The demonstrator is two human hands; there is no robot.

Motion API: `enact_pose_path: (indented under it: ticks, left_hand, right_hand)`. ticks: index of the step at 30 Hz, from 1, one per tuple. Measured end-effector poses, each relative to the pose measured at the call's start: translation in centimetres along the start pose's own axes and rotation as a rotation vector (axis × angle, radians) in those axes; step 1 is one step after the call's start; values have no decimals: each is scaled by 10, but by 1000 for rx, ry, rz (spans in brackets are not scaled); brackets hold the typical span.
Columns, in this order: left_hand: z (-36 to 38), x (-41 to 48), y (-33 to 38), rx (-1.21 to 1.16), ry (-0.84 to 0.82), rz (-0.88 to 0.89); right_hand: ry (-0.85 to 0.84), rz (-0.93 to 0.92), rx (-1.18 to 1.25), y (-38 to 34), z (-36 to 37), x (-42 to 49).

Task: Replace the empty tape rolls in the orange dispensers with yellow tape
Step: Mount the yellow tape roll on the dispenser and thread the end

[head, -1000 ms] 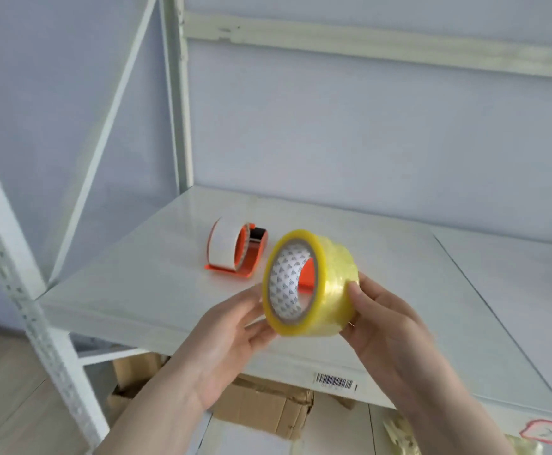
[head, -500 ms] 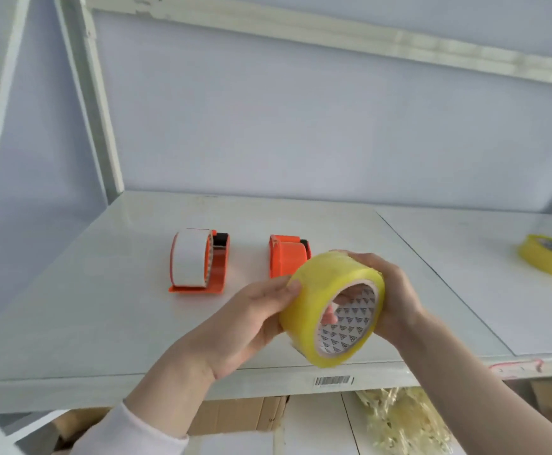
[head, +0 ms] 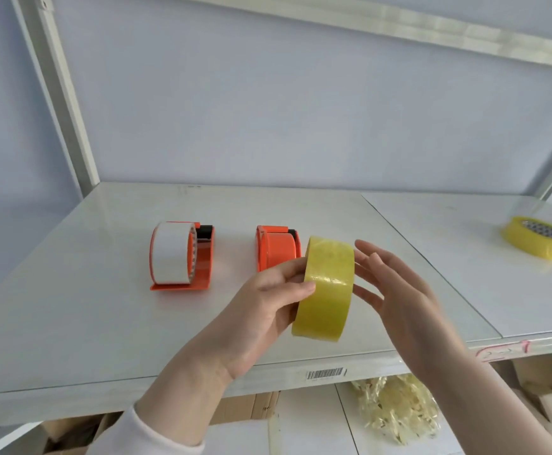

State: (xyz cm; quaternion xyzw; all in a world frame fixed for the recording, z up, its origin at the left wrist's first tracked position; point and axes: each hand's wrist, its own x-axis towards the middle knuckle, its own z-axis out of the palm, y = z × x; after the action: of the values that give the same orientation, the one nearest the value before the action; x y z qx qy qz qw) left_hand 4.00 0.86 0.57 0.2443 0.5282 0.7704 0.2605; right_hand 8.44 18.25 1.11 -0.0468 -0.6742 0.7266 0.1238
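Two orange dispensers (head: 181,256) (head: 276,246) stand on the shelf (head: 71,307). The left hand (head: 261,310) grips one yellow tape roll (head: 325,290) just in front of them, with the right hand (head: 399,300) spread open beside it. A second yellow roll (head: 538,238) lies flat at the far right.

White shelving against a pale lilac wall

A glossy white shelf board (head: 71,323) sits in a white metal frame, with an upright post (head: 58,93) at left and a crossbeam (head: 399,23) above, before the evenly lit wall (head: 300,110). A barcode sticker (head: 325,373) marks the front edge; brown cardboard boxes (head: 245,407) lie underneath.
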Motion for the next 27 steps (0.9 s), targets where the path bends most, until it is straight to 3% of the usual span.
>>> enact_pose_path:
  ticks: [6, 13, 17, 19, 21, 23, 25, 27]
  left_hand:
    - [14, 11, -2, -48, 107, 10]
    - [20, 22, 8, -300, 248, 2]
    - [22, 28, 8, -356, 281, -8]
    - [21, 26, 10, -286, 257, -36]
    - [18, 22, 11, -15, 309, -54]
    - [9, 21, 9, 364, 481, 79]
    - [1, 22, 7, 524, 630, 303]
    - [-2, 25, 8, 580, 551, 389]
  right_hand:
    - [-74, 30, 86, -3, -3, -10]
    - [-218, -17, 1, 10, -1, -12]
    - [-205, -69, -20, 12, -3, -9]
    - [-195, -84, 2, 11, -4, -7]
    - [-184, -72, 25, 7, -7, -4]
    - [-173, -66, 4, 1, -11, 1]
    - [-184, -39, -54, -6, -15, 8]
    - [-231, 9, -62, -16, -16, 16]
